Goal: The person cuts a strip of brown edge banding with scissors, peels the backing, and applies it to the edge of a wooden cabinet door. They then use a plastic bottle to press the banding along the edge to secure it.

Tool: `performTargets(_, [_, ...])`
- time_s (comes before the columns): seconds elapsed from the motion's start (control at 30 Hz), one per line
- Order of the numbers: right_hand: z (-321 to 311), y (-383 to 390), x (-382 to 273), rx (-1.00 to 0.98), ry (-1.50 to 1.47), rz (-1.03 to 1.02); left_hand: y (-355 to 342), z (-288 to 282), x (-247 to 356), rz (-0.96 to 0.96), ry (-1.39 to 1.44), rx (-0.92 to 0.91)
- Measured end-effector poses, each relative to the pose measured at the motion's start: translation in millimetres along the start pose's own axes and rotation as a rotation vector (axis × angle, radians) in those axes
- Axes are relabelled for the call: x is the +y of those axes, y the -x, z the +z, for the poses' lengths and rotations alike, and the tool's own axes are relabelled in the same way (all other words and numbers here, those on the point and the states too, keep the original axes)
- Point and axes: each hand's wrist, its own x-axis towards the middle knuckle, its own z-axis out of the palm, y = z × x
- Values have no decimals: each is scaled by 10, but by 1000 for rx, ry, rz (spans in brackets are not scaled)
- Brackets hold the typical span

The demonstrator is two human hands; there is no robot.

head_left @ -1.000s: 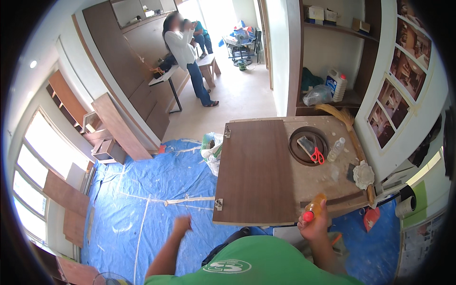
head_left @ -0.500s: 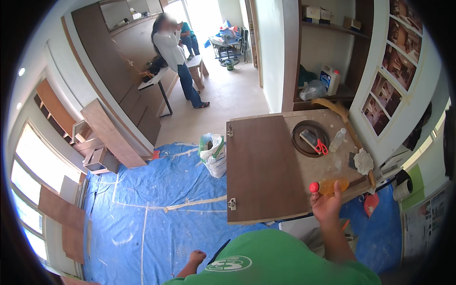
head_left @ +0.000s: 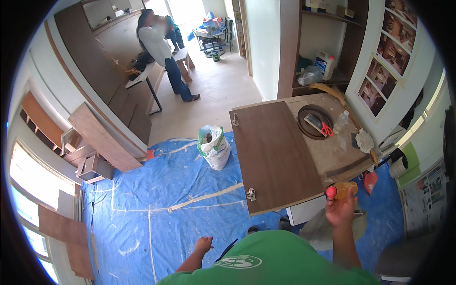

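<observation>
My right hand point(head_left: 339, 213) is wrapped round a small clear bottle of orange liquid point(head_left: 346, 190) with a red cap. The bottle lies nearly level above the near right corner of the table, its cap pointing left. Lower down, over the blue sheet, my left hand point(head_left: 204, 244) hangs with its fingers curled in; nothing shows in it. In front of me a brown door panel point(head_left: 276, 156) with two metal hinges rests on the work table point(head_left: 311, 159).
Scissors with red handles point(head_left: 327, 129) lie in a round brown ring point(head_left: 304, 131), beside a clear bottle point(head_left: 341, 121). A white sack point(head_left: 217, 154) stands on the blue sheet point(head_left: 128, 228). Farther back, a person in white point(head_left: 159, 45) stands near a bench; another person is partly hidden behind.
My right hand and the bottle have shifted right and nearer to me, off the tabletop. My left hand has come slightly up and right. The whole view has turned a little.
</observation>
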Motion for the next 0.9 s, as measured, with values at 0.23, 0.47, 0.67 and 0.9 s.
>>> performTargets(0.23, [-179,411,-174,181,8,-89,-530,138,-81,25,-44,-40])
performTargets(0.47, [-409,549,-414,229,-49,-92,-603,56,247,-48,101,-179])
performTargets(0.67, [-862,511,-859,190,-93,-83,-458,458,651,-107,215,-176])
performTargets(0.9, [-1450,427,-1336,106,-141,-37,-4,1292,876,54,230,-165])
